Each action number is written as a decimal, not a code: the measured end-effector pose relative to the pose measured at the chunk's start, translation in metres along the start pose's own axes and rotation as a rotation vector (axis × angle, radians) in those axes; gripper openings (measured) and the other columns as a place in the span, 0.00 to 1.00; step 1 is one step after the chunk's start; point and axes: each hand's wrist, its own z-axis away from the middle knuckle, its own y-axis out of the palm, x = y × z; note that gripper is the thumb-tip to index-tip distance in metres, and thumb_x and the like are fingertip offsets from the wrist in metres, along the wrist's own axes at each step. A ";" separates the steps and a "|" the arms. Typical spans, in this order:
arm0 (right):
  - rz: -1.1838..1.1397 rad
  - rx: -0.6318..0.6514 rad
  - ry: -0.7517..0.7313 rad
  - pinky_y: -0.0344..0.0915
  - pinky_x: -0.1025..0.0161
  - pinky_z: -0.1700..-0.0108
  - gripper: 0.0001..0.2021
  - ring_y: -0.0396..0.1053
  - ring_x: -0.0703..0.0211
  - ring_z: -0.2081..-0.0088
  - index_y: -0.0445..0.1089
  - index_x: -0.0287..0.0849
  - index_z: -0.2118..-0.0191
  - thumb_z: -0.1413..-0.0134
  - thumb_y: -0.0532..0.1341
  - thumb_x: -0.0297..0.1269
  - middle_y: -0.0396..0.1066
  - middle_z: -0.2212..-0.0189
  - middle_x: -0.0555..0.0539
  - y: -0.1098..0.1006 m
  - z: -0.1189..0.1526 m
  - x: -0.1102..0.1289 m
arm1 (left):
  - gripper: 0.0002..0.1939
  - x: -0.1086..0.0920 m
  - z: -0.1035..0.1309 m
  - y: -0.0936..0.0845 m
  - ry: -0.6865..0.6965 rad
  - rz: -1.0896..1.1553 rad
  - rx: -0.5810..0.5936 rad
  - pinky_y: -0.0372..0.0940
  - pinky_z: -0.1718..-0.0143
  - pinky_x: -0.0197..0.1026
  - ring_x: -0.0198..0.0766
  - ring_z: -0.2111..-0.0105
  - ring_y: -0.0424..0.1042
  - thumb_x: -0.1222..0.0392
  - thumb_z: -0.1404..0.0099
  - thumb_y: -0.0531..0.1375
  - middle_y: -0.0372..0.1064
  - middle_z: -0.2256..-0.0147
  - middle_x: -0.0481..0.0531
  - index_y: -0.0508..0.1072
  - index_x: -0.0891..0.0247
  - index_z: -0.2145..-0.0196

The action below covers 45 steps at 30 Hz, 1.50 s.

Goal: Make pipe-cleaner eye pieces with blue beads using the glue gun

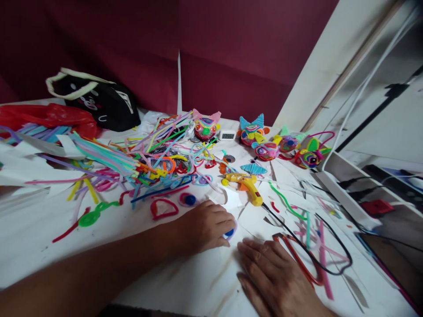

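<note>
My left hand (208,225) is closed, its fingertips curled down on a small pipe-cleaner disc (230,232) with a blue centre and a pale lilac rim. Part of that disc is hidden under the fingers. My right hand (271,268) lies low over the white table, fingers stretched out and holding nothing. Just left of the gap between the hands and farther back sits a similar disc (189,199), blue in a pink rim. Beside it lies a red pipe-cleaner loop (164,208). An orange-handled tool (306,262) is partly behind my right hand.
A yellow glue gun (246,185) lies ahead, its black cord looping right. Loose pipe cleaners (109,160) heap at the left. Several decorated animal heads (206,125) and a small digital timer (228,135) stand at the back. A black bag (105,105) rests back left; a power strip (346,198) is right.
</note>
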 end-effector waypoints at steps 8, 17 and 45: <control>-0.073 0.120 0.029 0.58 0.54 0.43 0.10 0.72 0.55 0.50 0.74 0.38 0.55 0.36 0.55 0.31 0.77 0.55 0.46 -0.013 -0.002 -0.003 | 0.19 -0.002 -0.001 -0.005 0.016 0.024 -0.004 0.58 0.52 0.44 0.43 0.54 0.70 0.51 0.33 0.61 0.71 0.52 0.55 0.67 0.65 0.50; -0.081 0.185 -0.037 0.60 0.52 0.44 0.09 0.73 0.54 0.50 0.73 0.34 0.58 0.37 0.56 0.29 0.77 0.56 0.40 -0.026 -0.004 -0.014 | 0.11 0.004 -0.003 -0.013 -0.009 0.012 -0.082 0.58 0.53 0.43 0.42 0.52 0.68 0.66 0.29 0.50 0.73 0.54 0.56 0.68 0.66 0.52; -0.196 0.183 -0.006 0.58 0.55 0.42 0.11 0.72 0.57 0.52 0.74 0.38 0.57 0.35 0.54 0.30 0.77 0.60 0.45 -0.036 -0.005 -0.021 | 0.06 0.002 -0.002 -0.016 -0.048 -0.073 0.128 0.57 0.58 0.45 0.41 0.62 0.66 0.65 0.31 0.54 0.68 0.66 0.52 0.71 0.64 0.65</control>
